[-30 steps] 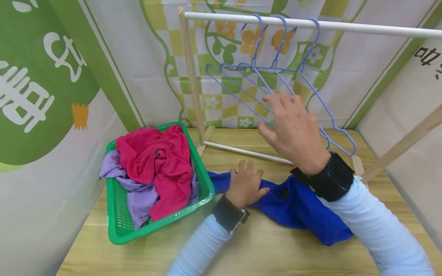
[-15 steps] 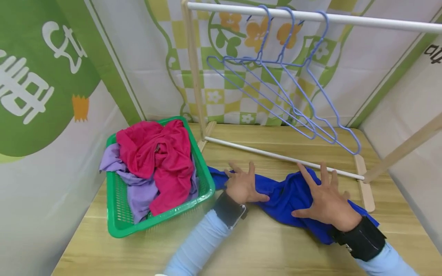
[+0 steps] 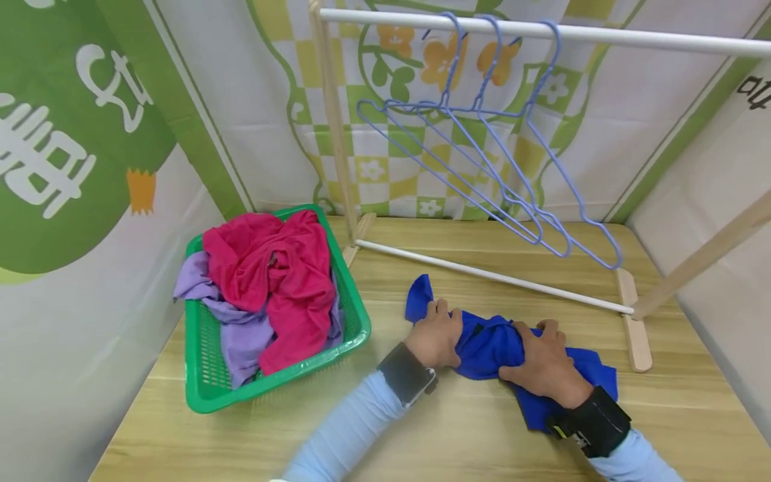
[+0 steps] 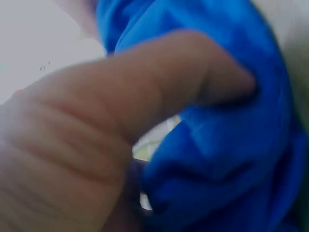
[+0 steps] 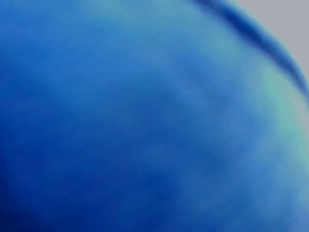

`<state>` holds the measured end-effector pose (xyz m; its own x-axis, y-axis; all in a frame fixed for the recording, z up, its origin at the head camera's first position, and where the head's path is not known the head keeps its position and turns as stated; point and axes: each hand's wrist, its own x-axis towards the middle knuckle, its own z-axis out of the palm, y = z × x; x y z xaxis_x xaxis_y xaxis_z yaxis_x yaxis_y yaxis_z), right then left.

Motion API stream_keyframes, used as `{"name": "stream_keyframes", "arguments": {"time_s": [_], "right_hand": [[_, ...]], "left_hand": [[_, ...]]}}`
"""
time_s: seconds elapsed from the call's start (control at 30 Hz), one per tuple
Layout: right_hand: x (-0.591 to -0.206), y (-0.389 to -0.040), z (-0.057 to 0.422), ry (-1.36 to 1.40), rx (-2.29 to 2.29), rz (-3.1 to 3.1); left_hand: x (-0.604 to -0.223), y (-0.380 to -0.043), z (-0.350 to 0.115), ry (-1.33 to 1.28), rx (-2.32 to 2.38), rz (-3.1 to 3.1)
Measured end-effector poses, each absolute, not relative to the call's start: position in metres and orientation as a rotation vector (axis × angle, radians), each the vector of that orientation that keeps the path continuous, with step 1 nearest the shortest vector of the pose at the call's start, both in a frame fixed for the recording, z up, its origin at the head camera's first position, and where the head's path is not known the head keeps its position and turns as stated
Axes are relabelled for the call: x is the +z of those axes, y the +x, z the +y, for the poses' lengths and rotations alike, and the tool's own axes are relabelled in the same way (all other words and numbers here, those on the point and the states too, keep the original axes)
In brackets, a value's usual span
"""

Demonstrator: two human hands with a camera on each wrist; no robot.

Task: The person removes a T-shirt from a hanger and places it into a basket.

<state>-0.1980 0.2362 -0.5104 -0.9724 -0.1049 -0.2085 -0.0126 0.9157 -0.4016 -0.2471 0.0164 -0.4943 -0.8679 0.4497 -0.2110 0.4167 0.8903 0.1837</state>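
A crumpled blue garment (image 3: 490,345) lies on the wooden table in front of the rack, and its kind cannot be told. My left hand (image 3: 435,338) grips its left part with curled fingers; a small flap of the cloth sticks up beyond them. In the left wrist view the thumb (image 4: 159,82) presses into bunched blue cloth (image 4: 231,150). Further right, my right hand (image 3: 542,365) holds the garment's middle, fingers bent over the far side and thumb on the near side. Blurred blue cloth (image 5: 145,121) fills most of the right wrist view, where no fingers show.
To the left stands a green basket (image 3: 201,402) with a pink garment (image 3: 301,268) over a purple one (image 3: 243,348). Behind the hands, three blue hangers (image 3: 569,167) hang from the rack's white rod (image 3: 650,40). A lower white bar (image 3: 482,271) crosses near the table.
My right hand has come down from near the hangers onto the blue garment. Both hands now grip it, and its left end has been drawn away from the basket and bunched up.
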Motion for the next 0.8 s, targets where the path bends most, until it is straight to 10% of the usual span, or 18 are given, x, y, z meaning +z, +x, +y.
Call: {"name": "stream_keyframes", "arguments": {"time_s": [0.3,0.8], "right_hand": [[-0.471,-0.209,0.205,-0.350,-0.732,3.060],[-0.339,-0.243,0.068,-1.196,-1.984,2.992]], "left_hand": [[-0.487,-0.244,0.006,0.917,0.544,2.970],[-0.339,-0.224,-0.103,1.187,1.339,3.656]]}}
